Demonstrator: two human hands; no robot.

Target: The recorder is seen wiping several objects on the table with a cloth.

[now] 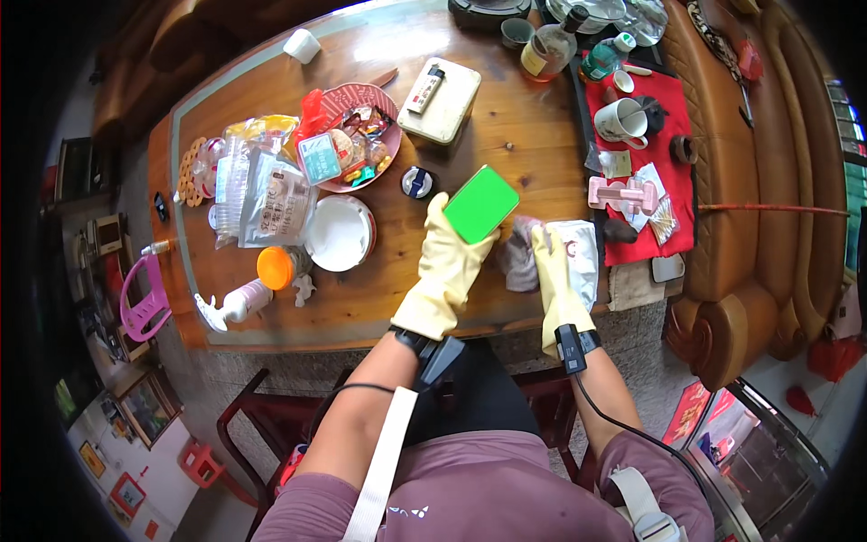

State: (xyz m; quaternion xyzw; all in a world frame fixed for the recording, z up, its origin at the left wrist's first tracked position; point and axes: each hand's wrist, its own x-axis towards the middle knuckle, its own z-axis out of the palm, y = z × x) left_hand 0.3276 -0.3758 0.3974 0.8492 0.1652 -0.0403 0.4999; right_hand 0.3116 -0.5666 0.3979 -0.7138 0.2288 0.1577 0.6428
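My left hand (455, 257), in a pale yellow rubber glove, holds a smartphone (481, 204) with a plain bright green face over the wooden table. Its thumb lies along the phone's left edge. To the right, my right hand (554, 271), gloved alike, has its fingers on a crumpled grey-brown cloth (520, 257). How firmly it grips the cloth is hard to tell. A white packet (580, 254) with a red mark lies just right of that hand. A small round jar with a dark band (416, 182) stands left of the phone.
A cream tin (450, 101) bearing a lighter, a pink plate of snacks (389, 146), a white-lidded tub (339, 234), an orange-lidded jar (275, 268) and a spray bottle (247, 301) occupy the left and back. At right, a red cloth (620, 247) carries a mug (620, 122); a glass bottle (552, 51) stands behind.
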